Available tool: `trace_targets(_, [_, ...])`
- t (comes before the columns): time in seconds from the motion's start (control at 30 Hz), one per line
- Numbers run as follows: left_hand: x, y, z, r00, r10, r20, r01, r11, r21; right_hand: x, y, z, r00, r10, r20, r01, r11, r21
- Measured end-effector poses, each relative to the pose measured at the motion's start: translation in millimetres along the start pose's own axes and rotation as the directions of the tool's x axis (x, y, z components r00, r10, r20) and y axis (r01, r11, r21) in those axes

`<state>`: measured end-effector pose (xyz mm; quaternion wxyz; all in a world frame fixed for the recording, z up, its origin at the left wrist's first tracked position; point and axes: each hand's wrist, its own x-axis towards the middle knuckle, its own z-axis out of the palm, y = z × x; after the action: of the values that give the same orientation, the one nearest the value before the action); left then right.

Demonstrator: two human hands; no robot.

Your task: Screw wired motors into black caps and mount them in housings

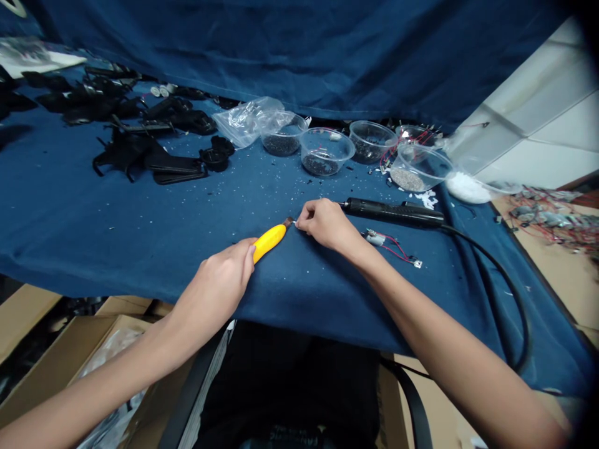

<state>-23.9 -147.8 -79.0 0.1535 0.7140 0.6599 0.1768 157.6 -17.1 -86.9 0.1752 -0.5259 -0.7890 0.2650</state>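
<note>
On the blue cloth-covered surface (116,243), the left hand (210,293) wraps its fingers (246,265) around a yellow-handled tool (269,242). The right hand (327,224) sits just beside the tool's tip, fingers (300,224) pressed together; whether they pinch anything is too small to tell.

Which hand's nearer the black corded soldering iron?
Right. The right hand sits just beside the soldering iron, by its tip end; the left hand, gripping a yellow-handled tool, is farther away, beyond the right hand.
</note>
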Motion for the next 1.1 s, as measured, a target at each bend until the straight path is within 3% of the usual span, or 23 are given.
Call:
trace_targets(0.2, [0, -1, 2.3, 0.997, 0.067, 0.023, -0.068, 0.997, 0.026, 0, 0, 0, 1.0, 0.002, -0.004, -0.002, 1.0, 0.0])
trace_targets(0.5, [-3, 1, 0.8, 1.0, -0.017, -0.022, 0.017, 1.0, -0.002, 0, 0, 0, 1.0, 0.01, 0.006, -0.01, 1.0, 0.004])
trace_targets(0.93, [-2, 3, 1.2, 0.999, 0.043, 0.032, -0.044, 0.998, 0.043, 1, -1, -1, 1.0, 0.005, 0.013, -0.004, 1.0, -0.026])
trace_targets(1.03, [-1, 0, -2.8, 1.0, 0.018, -0.003, -0.018, 0.998, 0.058, 1, 1, 1, 1.0, -0.022, 0.003, 0.022, 0.999, -0.036])
trace_targets(1.1, [6, -10, -8.8, 0.996, 0.016, -0.09, -0.002, 0.988, 0.153, -1, 2, 2, 0.999, -0.04, -0.009, 0.04, 0.999, -0.032])
